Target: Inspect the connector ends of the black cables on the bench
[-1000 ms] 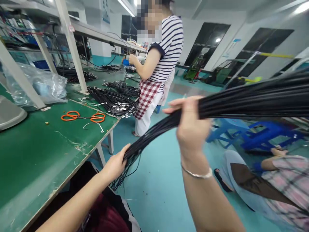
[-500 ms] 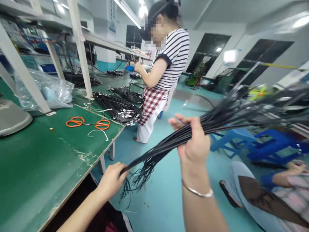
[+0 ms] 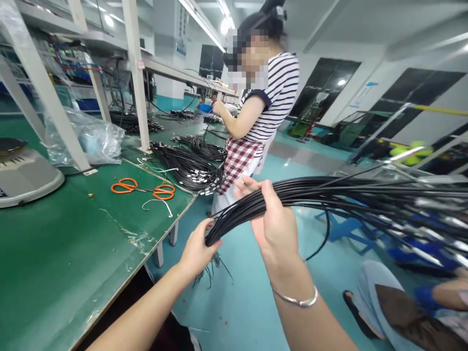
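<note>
A long bundle of black cables point(image 3: 329, 192) runs from the lower middle out to the right edge, where its strands fan apart and blur. My left hand point(image 3: 197, 251) is closed round the bundle near its loose end, just off the bench's front edge. My right hand point(image 3: 274, 222) grips the same bundle a little further along, fingers wrapped over it; a silver bracelet point(image 3: 296, 298) sits on that wrist.
A green workbench point(image 3: 54, 253) fills the left, with orange scissors point(image 3: 126, 185), a second orange pair point(image 3: 164, 191), black cable coils point(image 3: 186, 168), a plastic bag point(image 3: 91, 139) and a grey device point(image 3: 25, 173). A person in a striped shirt point(image 3: 270, 107) stands at the bench. Another person point(image 3: 405, 304) sits lower right by blue stools point(image 3: 351, 226).
The bundle has dropped to nearly level and its far strands have spread. My two hands have come closer together, the left one rising toward the right. The view has shifted right.
</note>
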`<action>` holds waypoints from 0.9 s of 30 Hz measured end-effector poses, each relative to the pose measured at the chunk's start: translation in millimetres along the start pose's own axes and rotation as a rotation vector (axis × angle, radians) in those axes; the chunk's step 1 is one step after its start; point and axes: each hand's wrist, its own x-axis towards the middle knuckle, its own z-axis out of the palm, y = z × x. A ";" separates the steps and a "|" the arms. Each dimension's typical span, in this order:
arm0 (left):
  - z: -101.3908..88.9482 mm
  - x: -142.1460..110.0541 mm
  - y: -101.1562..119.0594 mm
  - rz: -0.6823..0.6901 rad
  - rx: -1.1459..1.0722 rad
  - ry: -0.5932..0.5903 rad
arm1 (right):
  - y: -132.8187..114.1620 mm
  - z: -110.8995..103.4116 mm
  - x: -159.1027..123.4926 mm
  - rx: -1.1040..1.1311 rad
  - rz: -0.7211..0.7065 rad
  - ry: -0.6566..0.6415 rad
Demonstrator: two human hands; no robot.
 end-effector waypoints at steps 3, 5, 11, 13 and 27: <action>-17.9 8.2 6.3 0.035 0.070 -0.089 | -0.1 -12.0 7.6 -0.249 -0.220 0.014; -32.5 7.9 12.1 0.050 0.118 -0.131 | 0.5 -26.2 22.2 -0.475 -0.351 0.031; -65.4 4.3 34.0 0.075 0.359 -0.160 | -14.8 -39.2 46.0 -0.779 -0.530 -0.080; -71.4 2.1 39.9 0.067 0.372 -0.176 | -26.1 -30.1 37.2 -0.795 -0.543 -0.176; -69.8 -21.1 23.2 0.012 0.132 -0.272 | -29.8 0.6 4.7 -0.673 -0.470 -0.132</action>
